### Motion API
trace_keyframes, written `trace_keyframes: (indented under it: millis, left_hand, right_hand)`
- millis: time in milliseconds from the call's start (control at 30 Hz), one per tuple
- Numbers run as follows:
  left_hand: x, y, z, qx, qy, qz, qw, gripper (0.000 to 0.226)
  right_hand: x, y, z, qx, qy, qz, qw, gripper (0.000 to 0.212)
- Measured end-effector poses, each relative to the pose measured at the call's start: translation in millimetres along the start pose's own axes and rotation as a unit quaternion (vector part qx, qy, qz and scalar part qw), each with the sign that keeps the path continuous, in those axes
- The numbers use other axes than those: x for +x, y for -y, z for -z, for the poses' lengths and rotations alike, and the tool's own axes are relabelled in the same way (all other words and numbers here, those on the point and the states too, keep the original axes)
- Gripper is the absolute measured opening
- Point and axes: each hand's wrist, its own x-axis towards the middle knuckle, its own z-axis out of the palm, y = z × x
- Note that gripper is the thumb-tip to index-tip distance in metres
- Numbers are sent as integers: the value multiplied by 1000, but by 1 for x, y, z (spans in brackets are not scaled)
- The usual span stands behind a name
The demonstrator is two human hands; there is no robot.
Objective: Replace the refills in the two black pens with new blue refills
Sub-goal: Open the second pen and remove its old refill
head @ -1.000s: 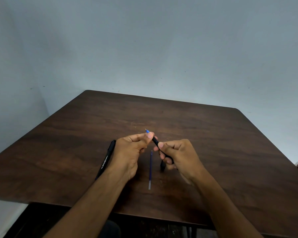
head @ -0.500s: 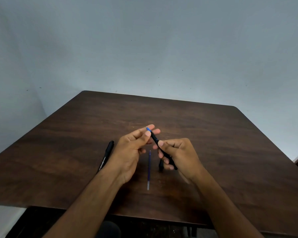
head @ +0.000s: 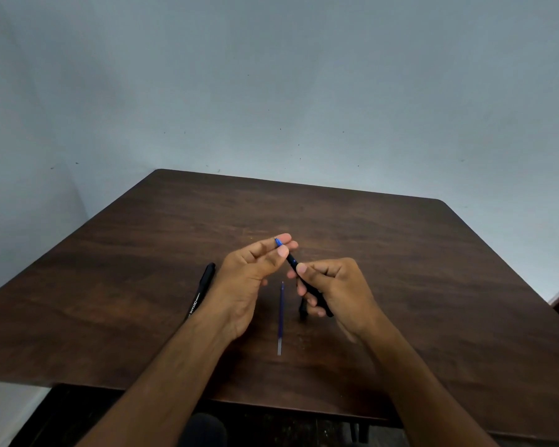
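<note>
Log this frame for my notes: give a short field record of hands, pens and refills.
right hand: grips the black pen barrel, blue refill tip sticking out
left hand: fingertips at that tip
second black pen: lies on the dark wooden table, beside the left wrist
loose blue refill: on the table between the hands
small black part: under the right hand, unclear

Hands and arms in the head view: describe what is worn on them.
Nothing is worn. The left hand and right hand are bare, with no gloves, rings, watch or bands showing. Both forearms are bare, with no sleeves in view.
</note>
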Motion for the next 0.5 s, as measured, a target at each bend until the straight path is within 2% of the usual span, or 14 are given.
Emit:
trace_keyframes:
  millis: [67,133,300,400,500]
  left_hand:
    - [-1,-1,1,1,1,-6,1000,35]
    - [0,-2,-1,-21,-33,-1,999,33]
    - [6,1,-6,-47,-112,34,992,49]
    - [7,0,-8,-21,-84,45,995,54]
    - [5,-2,-6,2,-7,32,999,53]
  right_hand:
    - [1,0,1,-5,3,-5,1000,26]
    - [1,0,1,-7,6,-3,1000,26]
    - [-1,-3,1,-17,7,4,1000,25]
    - [-2,-3,1,-2,5,-1,1000,25]
    - [-2,-2,3,7,-6,-6,1000,26]
